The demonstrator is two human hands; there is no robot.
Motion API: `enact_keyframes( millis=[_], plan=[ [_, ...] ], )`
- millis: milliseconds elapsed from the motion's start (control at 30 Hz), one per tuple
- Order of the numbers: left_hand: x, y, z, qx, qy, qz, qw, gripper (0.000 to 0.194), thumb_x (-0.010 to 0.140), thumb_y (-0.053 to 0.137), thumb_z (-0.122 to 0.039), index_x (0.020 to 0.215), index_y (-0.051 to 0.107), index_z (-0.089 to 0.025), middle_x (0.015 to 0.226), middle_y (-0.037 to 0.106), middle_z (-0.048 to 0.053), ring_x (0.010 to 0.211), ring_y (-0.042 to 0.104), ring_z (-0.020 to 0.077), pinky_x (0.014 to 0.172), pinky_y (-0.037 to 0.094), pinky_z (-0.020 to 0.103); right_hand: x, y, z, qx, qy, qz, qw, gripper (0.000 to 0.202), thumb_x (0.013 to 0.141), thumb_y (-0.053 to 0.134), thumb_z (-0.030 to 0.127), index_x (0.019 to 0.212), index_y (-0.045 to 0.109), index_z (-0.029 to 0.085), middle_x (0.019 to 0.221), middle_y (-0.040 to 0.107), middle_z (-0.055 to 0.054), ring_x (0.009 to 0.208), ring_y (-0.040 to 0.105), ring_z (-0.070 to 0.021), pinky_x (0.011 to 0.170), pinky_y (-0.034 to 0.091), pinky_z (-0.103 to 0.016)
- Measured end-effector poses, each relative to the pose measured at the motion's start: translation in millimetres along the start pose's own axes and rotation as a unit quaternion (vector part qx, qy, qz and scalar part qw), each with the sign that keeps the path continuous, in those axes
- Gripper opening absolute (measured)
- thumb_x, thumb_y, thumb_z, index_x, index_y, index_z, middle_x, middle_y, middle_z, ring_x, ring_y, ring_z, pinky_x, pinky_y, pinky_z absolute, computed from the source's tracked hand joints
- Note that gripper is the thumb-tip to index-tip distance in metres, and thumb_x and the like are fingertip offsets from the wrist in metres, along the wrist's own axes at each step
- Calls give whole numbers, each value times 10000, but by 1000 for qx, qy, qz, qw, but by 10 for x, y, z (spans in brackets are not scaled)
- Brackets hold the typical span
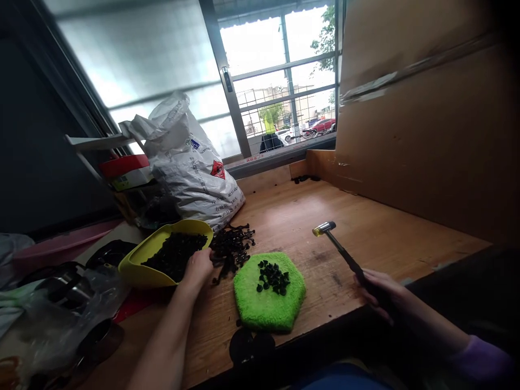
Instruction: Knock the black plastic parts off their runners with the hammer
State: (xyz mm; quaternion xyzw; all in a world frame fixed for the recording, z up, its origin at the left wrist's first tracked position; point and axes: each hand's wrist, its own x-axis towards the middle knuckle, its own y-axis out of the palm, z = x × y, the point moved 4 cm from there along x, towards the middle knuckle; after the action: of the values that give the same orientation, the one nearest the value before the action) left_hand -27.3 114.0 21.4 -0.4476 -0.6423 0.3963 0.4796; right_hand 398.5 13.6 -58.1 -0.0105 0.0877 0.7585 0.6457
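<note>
My left hand [199, 269] is at the near right rim of a yellow scoop-shaped tray [132, 268] that holds many small black parts [173, 254]. Its fingers look curled, and whatever they may hold is hidden. In my right hand [382, 292] is a small double-faced hammer [339, 246], gripped by its black handle. The hammer's head, with one yellow face, is raised over the right part of the table. Between my hands lies a bright green fuzzy hexagonal pad [264, 314], with a cluster of small black pieces [274, 277] on top.
More black parts [233, 246] are heaped beside the tray on the wooden table [300, 216]. A white printed sack [190, 168] stands behind them. Cardboard [418, 130] walls the right side. Plastic bags and a metal cup [71, 287] crowd the left. Dark discs [249, 346] lie near the front edge.
</note>
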Motion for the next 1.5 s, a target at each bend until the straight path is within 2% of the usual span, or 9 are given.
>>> enact_keyframes(
  millis=[67,167,433,600,833,1033,1200,1333,1500],
  plan=[
    [-57,-149,43,28,11,-24,999,132,710,485,-143,713,610,-189,736,646,71,747,592,220,620,354,268,9,-17,-17,3,0,-1,1000,355,820,410,540,697,418,207,521,402,37,325,318,-81,336,174,-215],
    [-260,-260,90,49,31,-111,992,144,772,452,-195,785,596,-192,823,638,64,763,585,200,641,367,260,28,-50,-50,11,3,2,1000,360,808,417,560,724,436,210,512,401,41,315,327,-81,330,176,-216],
    [-912,-29,375,-63,8,-239,969,170,819,479,-290,876,596,-182,862,641,61,680,584,153,653,428,229,-1,-36,-33,30,0,3,1000,410,843,418,520,597,461,194,502,382,24,322,318,-73,333,163,-219],
    [-745,53,383,-84,41,-197,976,159,806,479,-229,846,626,-181,902,652,71,804,613,182,730,449,239,-16,-4,-23,26,10,12,1000,429,838,430,528,576,462,190,502,380,20,329,324,-72,341,175,-221],
    [-336,-130,190,29,111,-225,967,252,866,386,-191,937,626,-167,1024,641,84,895,608,186,762,429,243,77,-84,-125,37,1,29,999,381,826,450,535,673,475,186,506,420,23,299,356,-75,298,188,-189],
    [-127,-55,141,120,189,-98,970,247,840,392,-136,785,626,-193,860,644,58,738,615,169,624,409,236,169,-169,-258,69,-3,43,997,369,811,503,523,708,492,169,485,439,29,270,380,-71,258,227,-146],
    [-40,-307,206,-61,123,-300,944,154,806,497,-231,833,634,-165,860,652,70,739,609,172,673,453,252,185,-187,-264,71,-11,73,995,359,825,504,513,720,499,170,507,456,25,286,393,-75,257,240,-149],
    [-198,-329,197,-184,115,-291,932,123,759,572,-269,782,625,-160,786,617,37,612,582,127,612,488,233,170,-169,-238,79,-13,76,994,365,831,492,520,715,495,174,505,452,25,290,393,-76,261,232,-155],
    [-837,-256,309,-239,138,-266,923,91,754,592,-247,801,609,-171,916,584,50,773,592,141,675,518,232,113,-125,-171,88,-11,63,994,349,813,520,522,737,494,183,487,440,34,283,380,-72,266,223,-155]
  ],
)
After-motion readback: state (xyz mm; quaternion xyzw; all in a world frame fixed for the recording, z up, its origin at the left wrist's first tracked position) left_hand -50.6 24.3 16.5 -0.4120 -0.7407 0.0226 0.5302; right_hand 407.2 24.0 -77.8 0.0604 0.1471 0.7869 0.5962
